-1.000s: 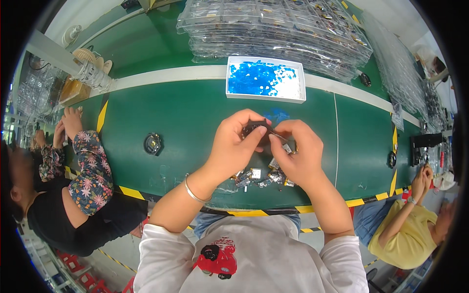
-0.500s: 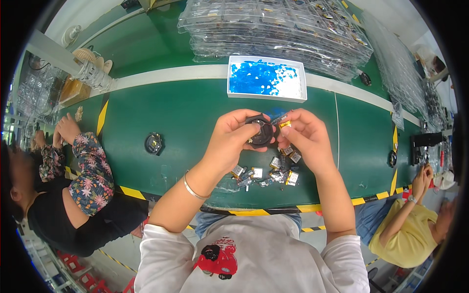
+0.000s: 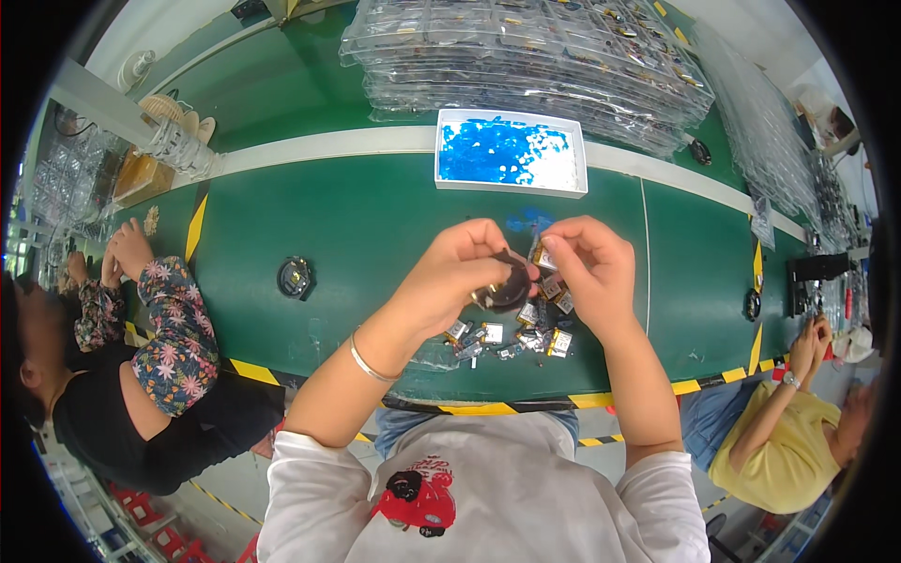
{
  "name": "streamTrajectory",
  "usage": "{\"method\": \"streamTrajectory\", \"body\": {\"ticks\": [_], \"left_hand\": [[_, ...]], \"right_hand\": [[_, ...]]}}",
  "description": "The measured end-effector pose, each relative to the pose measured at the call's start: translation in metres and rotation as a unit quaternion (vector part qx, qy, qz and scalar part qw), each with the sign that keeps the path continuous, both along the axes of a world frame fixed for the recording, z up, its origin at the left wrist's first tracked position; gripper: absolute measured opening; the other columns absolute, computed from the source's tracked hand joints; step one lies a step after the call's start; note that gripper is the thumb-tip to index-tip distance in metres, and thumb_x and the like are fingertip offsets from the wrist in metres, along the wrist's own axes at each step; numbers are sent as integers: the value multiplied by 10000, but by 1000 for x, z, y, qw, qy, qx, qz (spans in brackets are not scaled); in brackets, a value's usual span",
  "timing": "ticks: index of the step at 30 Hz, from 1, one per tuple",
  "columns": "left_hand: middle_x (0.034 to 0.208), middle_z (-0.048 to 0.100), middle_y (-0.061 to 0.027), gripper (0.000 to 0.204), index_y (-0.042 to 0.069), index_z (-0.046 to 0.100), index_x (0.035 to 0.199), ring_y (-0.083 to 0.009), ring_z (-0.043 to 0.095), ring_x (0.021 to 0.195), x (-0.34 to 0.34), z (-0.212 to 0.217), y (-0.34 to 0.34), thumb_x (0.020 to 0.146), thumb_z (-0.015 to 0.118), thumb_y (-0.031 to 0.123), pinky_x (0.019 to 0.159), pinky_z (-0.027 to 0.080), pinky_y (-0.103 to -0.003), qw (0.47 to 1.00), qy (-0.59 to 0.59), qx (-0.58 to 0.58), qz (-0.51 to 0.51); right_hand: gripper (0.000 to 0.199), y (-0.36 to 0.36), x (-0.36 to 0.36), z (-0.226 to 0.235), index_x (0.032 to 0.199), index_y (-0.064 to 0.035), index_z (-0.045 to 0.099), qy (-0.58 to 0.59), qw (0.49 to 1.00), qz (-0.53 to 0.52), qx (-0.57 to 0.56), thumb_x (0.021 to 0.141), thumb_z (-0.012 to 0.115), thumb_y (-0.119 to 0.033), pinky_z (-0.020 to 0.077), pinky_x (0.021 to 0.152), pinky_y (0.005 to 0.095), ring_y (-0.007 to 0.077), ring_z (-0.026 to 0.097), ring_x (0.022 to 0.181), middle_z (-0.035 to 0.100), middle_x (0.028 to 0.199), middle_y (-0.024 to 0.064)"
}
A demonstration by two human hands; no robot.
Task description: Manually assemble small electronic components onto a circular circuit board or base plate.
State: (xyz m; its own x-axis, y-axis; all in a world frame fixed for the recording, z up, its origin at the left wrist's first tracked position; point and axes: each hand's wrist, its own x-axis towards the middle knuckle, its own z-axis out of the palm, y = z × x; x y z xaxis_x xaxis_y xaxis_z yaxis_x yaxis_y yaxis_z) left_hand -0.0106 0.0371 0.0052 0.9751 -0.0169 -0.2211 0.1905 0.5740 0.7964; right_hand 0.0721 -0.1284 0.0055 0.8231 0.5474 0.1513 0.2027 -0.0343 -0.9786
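My left hand (image 3: 458, 274) grips a round black watch case (image 3: 508, 290) between thumb and fingers, and the case is tilted. Close to its upper right side, my right hand (image 3: 598, 270) pinches a small silver battery (image 3: 542, 256) with a yellow edge. Whether a wire joins the battery to the case cannot be made out now. Below both hands, several small batteries (image 3: 559, 343) and dark parts lie in a loose pile on the green table (image 3: 375, 225). Blue scraps (image 3: 527, 220) lie just beyond my fingers.
A white box (image 3: 511, 189) with blue pieces stands at the back. Behind it are stacked clear plastic trays (image 3: 535, 66). Another open watch case (image 3: 296, 278) lies to the left. Co-workers sit at both sides, one in a floral sleeve (image 3: 176, 338). Striped tape (image 3: 479, 408) marks the near table edge.
The watch case has tipped in my left hand, so its inside shows less. Both hands are slightly lower. The battery has turned, showing its silver face instead of yellow.
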Motion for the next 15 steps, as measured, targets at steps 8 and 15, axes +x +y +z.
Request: {"method": "streamTrajectory", "body": {"ticks": [8, 15], "left_hand": [[698, 647, -85, 146, 1, 608, 786, -134, 636, 616, 0, -7, -4, 873, 627, 115, 542, 446, -208, 987, 46, 138, -73], [650, 652, -79, 224, -23, 655, 735, -90, 591, 548, -1, -7, 2, 864, 637, 159, 480, 423, -210, 977, 11, 211, -23]], "right_hand": [[73, -3, 5, 4, 874, 19, 656, -146, 984, 62, -86, 814, 616, 10, 509, 642, 261, 145, 648, 714, 669, 809, 90], [101, -5, 9, 4, 880, 6, 668, -194, 972, 77, -109, 796, 612, 18, 514, 666, 276, 188, 666, 738, 678, 826, 99]]}}
